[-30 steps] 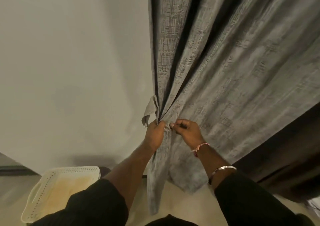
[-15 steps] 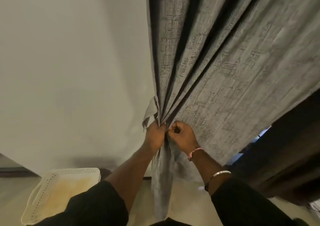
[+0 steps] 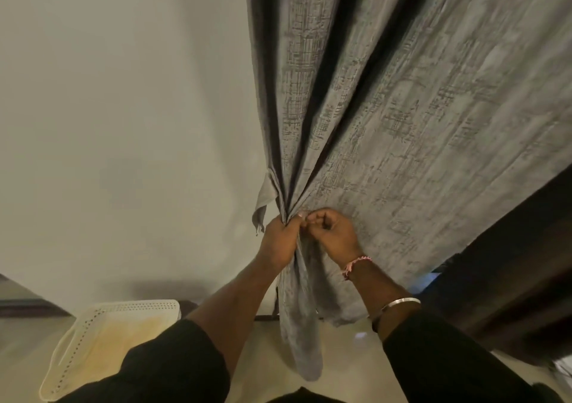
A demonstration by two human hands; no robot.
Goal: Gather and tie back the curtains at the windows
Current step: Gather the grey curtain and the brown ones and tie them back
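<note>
A grey textured curtain point(image 3: 387, 118) hangs from the top of the head view and narrows into folds at the middle. My left hand point(image 3: 278, 241) grips the bunched folds from the left side. My right hand point(image 3: 332, 232) pinches the fabric right beside it, fingers curled, thumbs almost touching. A short grey fabric tie-back strip point(image 3: 263, 201) sticks out to the left just above my left hand. Below my hands the gathered curtain hangs down in a narrow tail point(image 3: 301, 340).
A plain white wall point(image 3: 123, 124) fills the left. A white perforated plastic basket point(image 3: 102, 337) stands on the floor at lower left. A dark curtain or panel point(image 3: 510, 263) hangs at the right, with a slit of daylight beside it.
My right hand has come in from the right and now meets the left at the gather. More folds are pulled toward the left, and the curtain's lower right edge has drawn in.
</note>
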